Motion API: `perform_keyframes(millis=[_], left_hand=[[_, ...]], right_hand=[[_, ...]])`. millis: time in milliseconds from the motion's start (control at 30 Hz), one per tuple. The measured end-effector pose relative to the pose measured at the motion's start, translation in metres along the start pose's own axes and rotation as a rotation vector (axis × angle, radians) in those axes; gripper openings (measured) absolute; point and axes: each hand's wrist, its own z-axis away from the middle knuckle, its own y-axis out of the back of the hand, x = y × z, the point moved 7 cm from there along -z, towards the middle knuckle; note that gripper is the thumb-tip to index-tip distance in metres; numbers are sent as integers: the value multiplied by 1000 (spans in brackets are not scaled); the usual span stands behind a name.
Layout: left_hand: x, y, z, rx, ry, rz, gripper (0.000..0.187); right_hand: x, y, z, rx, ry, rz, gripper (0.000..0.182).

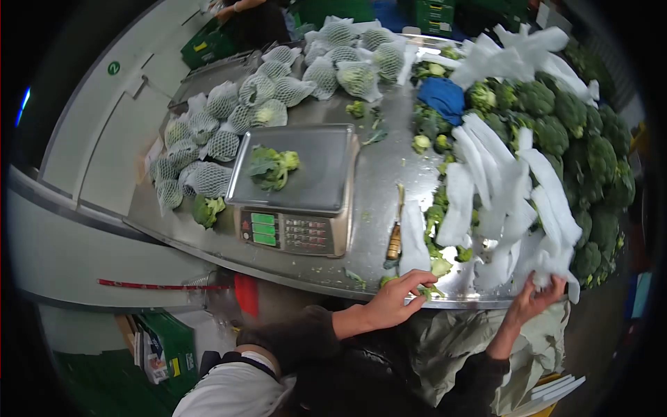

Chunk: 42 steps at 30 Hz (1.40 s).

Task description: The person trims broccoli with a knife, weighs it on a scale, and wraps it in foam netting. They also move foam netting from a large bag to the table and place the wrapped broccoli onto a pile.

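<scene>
My left hand (390, 303) is at the front edge of the metal table, its fingers curled with a gap between thumb and forefinger. A small green broccoli trimming (432, 292) lies right by those fingertips. On the right, my right hand (529, 306) has its fingers closed on the lower end of a white foam net sleeve (553, 260). More flat foam sleeves (492, 201) are strewn over broccoli pieces beside it. A knife with a wooden handle (394, 243) lies left of a single foam sleeve (413, 240).
A scale (299, 184) carries a trimmed broccoli piece (273, 167). Several broccoli heads in foam nets (224, 146) crowd the table's left and back. Loose broccoli (601, 160) is heaped at right, near a blue cloth (442, 98). Another person's arm (243, 5) shows at the back.
</scene>
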Motion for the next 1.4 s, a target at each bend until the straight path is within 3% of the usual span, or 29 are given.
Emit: perform_keyframes(millis=[67,167,267,367,433,467,567,667,767,800,867,933,1000,1067,1133,1200,1300,1333,1400], left_hand=[[2,34,9,22,-16,-16,39],[-3,92,24,141,43,24,31],[-18,136,39,135,179,91,28],[-32,164,49,92,228,151,24],[-46,171,55,80,289,197,23],[-50,174,57,73,307,221,23],[-50,177,56,45,294,234,24],[-57,173,54,69,312,254,24],[-57,167,44,99,335,230,26],[-55,161,40,86,326,221,26],[-51,151,29,36,291,138,27],[-47,144,18,-2,294,78,28],[-46,139,14,-14,279,27,27],[-45,137,12,-23,295,2,27],[-48,132,8,-29,308,-11,26],[-51,130,9,-19,321,-2,26],[-53,126,12,-10,348,-9,25],[-53,125,13,-7,356,-19,25],[-50,122,15,-7,349,-34,25]], right_hand=[[0,-51,3,-342,-174,246,30],[28,-73,11,-462,-245,403,24],[8,-89,15,-546,-115,557,25],[16,-92,25,-426,-275,402,25],[-21,-103,15,-414,-49,567,26],[-34,-111,11,-428,-81,602,28],[-47,-125,1,-533,-195,732,54],[-117,-147,-23,-374,101,606,57],[-127,-179,25,-600,-16,244,50],[-132,-192,52,-738,56,294,56],[-119,-207,108,-994,-65,453,65],[-93,-206,136,-1109,-160,512,68],[-74,-197,129,-1077,-196,499,61],[-62,-195,107,-1042,-322,99,52],[-55,-193,75,-893,-316,-101,41],[-48,-197,51,-787,-443,-246,40],[-39,-229,51,-915,-578,-377,40],[-29,-242,60,-1004,-582,-362,39],[-1,-242,47,-922,-397,-31,39]])
